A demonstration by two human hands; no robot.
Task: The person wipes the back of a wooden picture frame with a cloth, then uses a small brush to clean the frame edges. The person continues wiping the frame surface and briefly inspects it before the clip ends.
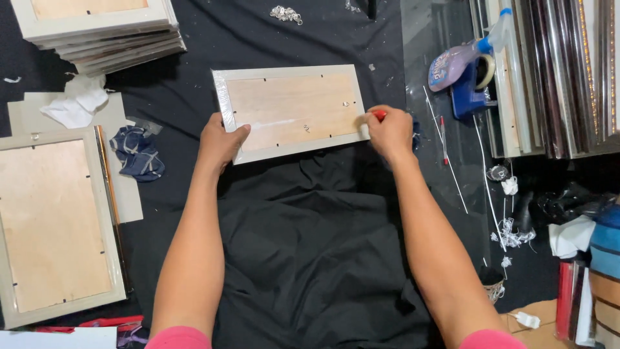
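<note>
- Right hand (389, 132): grip closed on a small red-handled tool (379, 115), pressed at the right edge of the picture frame (290, 111).
- Left hand (219, 141): grip clamped on the frame's lower left corner, thumb on top.
- Picture frame: face down (plywood backing up) between the two grips, on the black cloth (310, 245) covering the surface.
- Beyond the right grip: spray bottle (455, 63), tape dispenser (475, 87).
- Beyond the left grip: blue rag (137, 152), stacked frames (103, 29), a second frame (55, 223).

A black cloth (310, 258) covers the work table; a stack of frames (103, 32) sits at the top left; long shiny strips (555, 71) lie along the right; a clear plastic sheet (439, 39) shines in bright light.
</note>
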